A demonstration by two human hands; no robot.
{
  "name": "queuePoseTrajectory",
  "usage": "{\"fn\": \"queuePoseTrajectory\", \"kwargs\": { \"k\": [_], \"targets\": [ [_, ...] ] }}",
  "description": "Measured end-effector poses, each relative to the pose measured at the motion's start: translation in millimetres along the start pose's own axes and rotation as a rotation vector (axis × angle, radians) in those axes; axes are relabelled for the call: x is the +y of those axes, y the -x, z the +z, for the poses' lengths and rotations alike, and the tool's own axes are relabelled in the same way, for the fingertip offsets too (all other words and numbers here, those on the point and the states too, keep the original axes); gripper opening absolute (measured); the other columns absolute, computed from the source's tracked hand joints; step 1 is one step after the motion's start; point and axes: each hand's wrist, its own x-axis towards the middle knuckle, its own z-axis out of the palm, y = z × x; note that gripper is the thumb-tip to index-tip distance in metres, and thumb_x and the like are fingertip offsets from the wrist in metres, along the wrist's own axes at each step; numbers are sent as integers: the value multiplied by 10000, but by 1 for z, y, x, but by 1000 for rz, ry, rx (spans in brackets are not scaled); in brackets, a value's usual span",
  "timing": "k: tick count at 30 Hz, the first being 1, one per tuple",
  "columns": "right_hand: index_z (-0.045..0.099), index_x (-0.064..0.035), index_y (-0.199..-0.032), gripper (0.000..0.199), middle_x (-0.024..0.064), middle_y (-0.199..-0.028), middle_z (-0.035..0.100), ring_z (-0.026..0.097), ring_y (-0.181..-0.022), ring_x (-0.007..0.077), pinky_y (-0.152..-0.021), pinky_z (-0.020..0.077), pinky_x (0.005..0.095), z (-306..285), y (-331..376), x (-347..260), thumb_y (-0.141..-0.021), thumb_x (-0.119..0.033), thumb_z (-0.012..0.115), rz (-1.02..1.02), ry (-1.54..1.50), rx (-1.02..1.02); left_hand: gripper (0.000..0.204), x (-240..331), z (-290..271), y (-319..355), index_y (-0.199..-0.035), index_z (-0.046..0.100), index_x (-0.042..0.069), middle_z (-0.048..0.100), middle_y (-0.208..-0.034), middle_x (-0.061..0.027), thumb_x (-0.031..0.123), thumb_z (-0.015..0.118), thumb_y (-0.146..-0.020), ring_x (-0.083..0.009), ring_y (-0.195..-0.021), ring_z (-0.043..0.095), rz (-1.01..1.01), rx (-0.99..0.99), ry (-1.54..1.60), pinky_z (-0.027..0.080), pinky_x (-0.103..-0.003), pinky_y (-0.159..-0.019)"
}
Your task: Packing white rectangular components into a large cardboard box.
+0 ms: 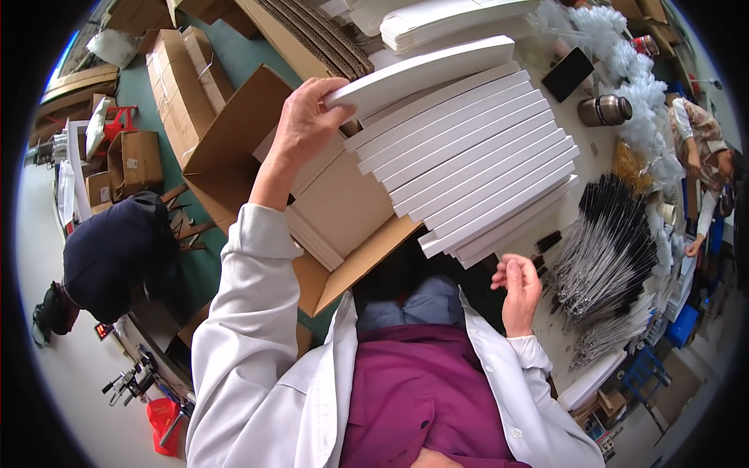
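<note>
The fingers and thumb of my left hand (303, 121) are closed on the left end of a long white box (437, 72), at the far side of the pile. A row of several similar slim white boxes (476, 168) lies just nearer to me on the table. Below my left wrist an open cardboard carton (226, 144) has pale flat boxes (343, 187) inside. My right hand (518, 295) is raised near the table's front edge, right of the row's near end. Its fingers are loosely bent and apart, with nothing visible in them.
Bundles of thin metal rods (597, 265) lie on the right of the table. A dark phone (568, 75) and a metal flask (605, 111) rest beyond them, beside clear plastic wrap (616, 54). One person (117, 246) bends at left; another (702, 132) works at far right.
</note>
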Motion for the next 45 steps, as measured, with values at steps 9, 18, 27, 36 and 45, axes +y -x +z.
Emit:
{"fn": "queuePoseTrajectory", "kwargs": {
  "k": [9,18,27,36,45],
  "targets": [
    [409,96,-1423,569,148,-1173,607,618,-926,166,-750,543,296,30,-34,-18,-1053,-313,550,-93,-120,75,432,20,8,11,-1145,666,-13,699,-996,-166,345,730,-910,-255,-897,675,-23,-125,-58,534,-379,-805],
    [529,47,-1231,363,111,-1141,621,602,-960,145,-806,503,280,60,-64,-38,-1018,-232,623,-120,-138,-44,560,17,23,7,-1229,598,-24,635,-1057,-242,488,525,-1013,-389,-1013,616,106,-192,-325,489,-452,-866],
    [296,133,-1492,726,192,-1233,599,631,-1078,219,-906,540,343,58,-78,-33,-972,-191,687,-224,-75,59,635,27,32,35,-1281,557,-50,618,-1091,-258,523,521,-1009,-390,-1048,605,34,-195,-348,478,-456,-902],
    [535,67,-1251,454,180,-1170,624,633,-997,221,-864,507,354,55,-82,-46,-963,-243,699,-206,-7,56,636,61,41,45,-1299,589,-19,609,-1044,-222,539,542,-997,-367,-957,613,-62,-193,-311,493,-431,-856],
    [567,49,-1152,435,195,-1090,591,612,-1000,271,-859,495,391,45,-89,-43,-949,-308,711,-165,104,49,765,35,40,42,-1350,555,-12,648,-1095,-234,641,559,-952,-332,-1023,637,-200,-251,-247,507,-429,-889]
  ]
}}
